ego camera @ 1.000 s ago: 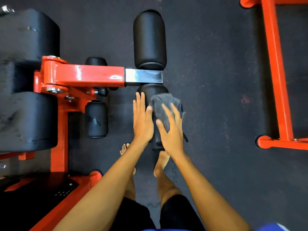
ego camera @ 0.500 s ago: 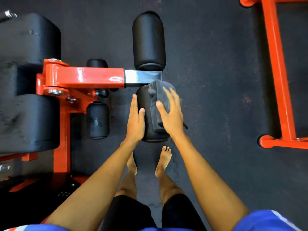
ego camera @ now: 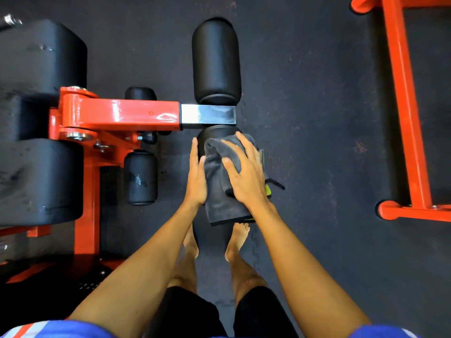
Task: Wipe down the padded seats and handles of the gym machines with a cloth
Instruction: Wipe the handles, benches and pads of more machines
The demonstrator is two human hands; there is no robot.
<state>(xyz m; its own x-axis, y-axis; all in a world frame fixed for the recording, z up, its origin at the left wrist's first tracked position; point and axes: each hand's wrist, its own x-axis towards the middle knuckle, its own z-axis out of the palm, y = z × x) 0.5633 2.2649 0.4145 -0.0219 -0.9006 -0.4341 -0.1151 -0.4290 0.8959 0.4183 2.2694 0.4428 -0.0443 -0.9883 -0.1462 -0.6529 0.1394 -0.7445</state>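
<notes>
- The step in hand is, by my judgement, the wiping of the near roller pad (ego camera: 214,135) of the machine; only its far end shows, the rest is under the cloth and the hands.
- The grey cloth (ego camera: 217,191) lies draped over the top of this pad and hangs down at its near end, above the bare feet.
- The right hand (ego camera: 246,174) lies flat on the cloth with the fingers spread and a little curled, pressing it onto the pad; it does not pinch the cloth.
- The left hand (ego camera: 196,176) rests on the left side of the pad, just beside the cloth, with straight fingers held together. It seems to steady the pad and it grips nothing.
- The far roller pad (ego camera: 216,62) stands on the other side of the silver bar (ego camera: 208,114) and has no cloth on it.
- Two smaller pads (ego camera: 140,176) sit to the left, near the orange arm (ego camera: 119,113).
- The next move probably asks the right hand to slide the cloth around the sides of the near pad, then carry it over the bar to the far pad, with steady pressure so the pad does not roll away.
</notes>
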